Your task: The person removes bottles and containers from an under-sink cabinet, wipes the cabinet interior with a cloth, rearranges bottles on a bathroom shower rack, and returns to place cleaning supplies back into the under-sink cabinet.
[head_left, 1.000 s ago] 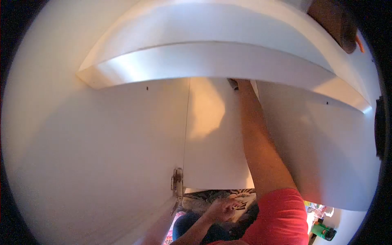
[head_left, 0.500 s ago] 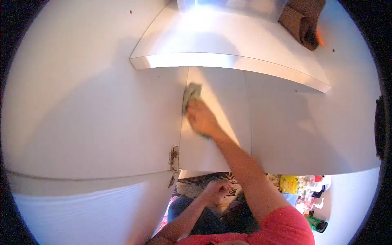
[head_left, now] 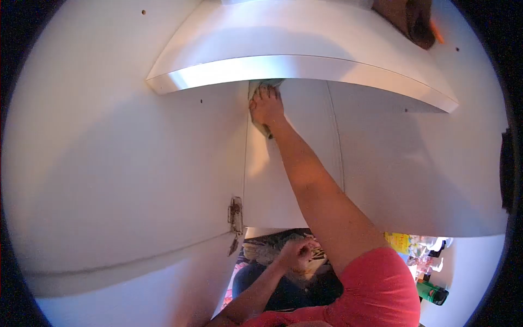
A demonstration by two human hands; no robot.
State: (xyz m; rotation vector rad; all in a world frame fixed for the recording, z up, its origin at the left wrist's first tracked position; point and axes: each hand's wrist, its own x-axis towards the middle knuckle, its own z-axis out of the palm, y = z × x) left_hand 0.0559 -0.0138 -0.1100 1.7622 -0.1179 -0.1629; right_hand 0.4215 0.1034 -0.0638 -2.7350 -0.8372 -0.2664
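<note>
My right hand (head_left: 266, 107) presses a greyish-green cloth (head_left: 261, 129) against the white back panel (head_left: 305, 136) of a cabinet, just under the shelf. Its fingers lie over the cloth, whose edges show above and below them. Low in the view, my left hand (head_left: 298, 253) hovers over my lap with its fingers curled in. Nothing shows in it.
Above the right hand runs a white shelf (head_left: 305, 66) bearing a brown fabric item (head_left: 406, 22). A metal hinge (head_left: 235, 215) sticks out at the left door edge. Below right are a yellow package (head_left: 397, 241) and a green container (head_left: 432, 293).
My right hand has slid the cloth up the back panel, close under the shelf, and its fingers now lie flatter over it. My left hand has barely moved.
</note>
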